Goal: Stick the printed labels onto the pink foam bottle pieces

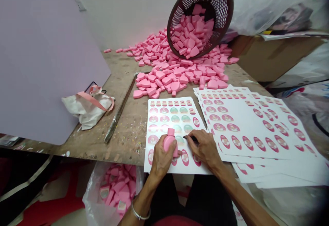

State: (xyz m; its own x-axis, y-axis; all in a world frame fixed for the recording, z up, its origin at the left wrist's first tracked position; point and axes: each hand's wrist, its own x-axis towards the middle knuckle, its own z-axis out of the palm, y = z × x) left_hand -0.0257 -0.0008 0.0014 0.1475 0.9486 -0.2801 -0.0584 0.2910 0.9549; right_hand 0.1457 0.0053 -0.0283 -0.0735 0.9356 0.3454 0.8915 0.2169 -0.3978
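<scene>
My left hand point(162, 154) is wrapped round a small pink bottle point(169, 140), its neck pointing up, over the lower part of a sticker sheet point(167, 101). The sheet lies flat on the table before me, printed with pink, green and red labels. Just to the right, my right hand point(204, 147) is closed in a pinch, fingertips down at a green label point(180, 140) on the same sheet. A tiny dark spot shows at those fingertips; whether they grip a label edge or something else is too small to tell.
A brown basket point(226, 17) lies tipped over behind a heap of pink bottles point(167, 77). More sticker sheets point(246, 123) overlap at right. A clear bag point(89, 191) of bottles stands below the table edge. A cloth pouch point(89, 111) and a wooden strip point(120, 113) lie left.
</scene>
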